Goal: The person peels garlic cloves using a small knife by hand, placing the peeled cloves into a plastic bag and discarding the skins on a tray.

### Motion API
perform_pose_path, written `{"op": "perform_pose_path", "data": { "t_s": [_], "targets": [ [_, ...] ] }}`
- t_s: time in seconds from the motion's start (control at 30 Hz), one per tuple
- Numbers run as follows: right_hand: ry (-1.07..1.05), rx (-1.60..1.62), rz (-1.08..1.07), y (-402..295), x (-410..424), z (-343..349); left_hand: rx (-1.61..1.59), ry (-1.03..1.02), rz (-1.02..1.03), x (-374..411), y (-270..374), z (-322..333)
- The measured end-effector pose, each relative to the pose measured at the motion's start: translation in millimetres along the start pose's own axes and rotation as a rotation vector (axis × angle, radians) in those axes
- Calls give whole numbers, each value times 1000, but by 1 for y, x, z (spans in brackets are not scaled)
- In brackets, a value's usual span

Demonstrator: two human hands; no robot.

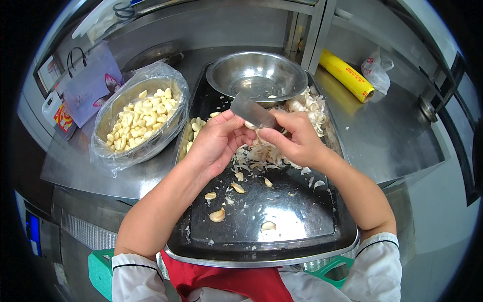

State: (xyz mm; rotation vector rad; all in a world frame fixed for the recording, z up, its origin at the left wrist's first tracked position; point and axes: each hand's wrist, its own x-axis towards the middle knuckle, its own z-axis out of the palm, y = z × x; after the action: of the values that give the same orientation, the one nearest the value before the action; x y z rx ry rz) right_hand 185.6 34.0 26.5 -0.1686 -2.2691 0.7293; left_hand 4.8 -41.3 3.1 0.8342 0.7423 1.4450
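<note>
My right hand (296, 136) grips a small cleaver with a broad metal blade (252, 110), its blade tilted up to the left. Against the blade's lower edge, the fingertips of my left hand (222, 141) pinch a garlic clove (249, 125), partly hidden. Both hands are above a dark metal tray (260, 196). Papery garlic skins (260, 155) are heaped under them, and unpeeled garlic (311, 107) is piled at the tray's right. Peeled cloves (196, 126) lie along its left side. Several loose cloves, one of them unpeeled (217, 215), are scattered nearer to me.
A steel basin (258, 62) stands on the tray's far end. Left of the tray, a plastic-lined bowl (99, 126) holds many peeled cloves. A gift bag (88, 81) and a white jug (53, 107) stand farther left. A yellow roll box (347, 75) and plastic bag (377, 71) lie at right.
</note>
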Motion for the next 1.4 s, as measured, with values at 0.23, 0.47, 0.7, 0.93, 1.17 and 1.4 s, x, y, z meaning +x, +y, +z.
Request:
{"op": "perform_pose_path", "data": {
  "t_s": [0.23,0.47,0.7,0.93,1.17,1.4],
  "targets": [
    [57,3,64,-12,-1,-11,-10,-19,39,-1,6,0],
    [109,43,212,10,3,-14,27,-10,12,-1,6,10],
    [69,-29,126,18,2,-9,21,-74,-26,-4,5,11],
    [14,-40,136,15,3,-7,-10,-121,-86,-2,0,5],
    [-101,-139,3,9,0,-5,49,39,-62,-3,1,10],
    [79,-59,97,4,3,-7,-50,-59,-54,2,4,1]
  ]
}}
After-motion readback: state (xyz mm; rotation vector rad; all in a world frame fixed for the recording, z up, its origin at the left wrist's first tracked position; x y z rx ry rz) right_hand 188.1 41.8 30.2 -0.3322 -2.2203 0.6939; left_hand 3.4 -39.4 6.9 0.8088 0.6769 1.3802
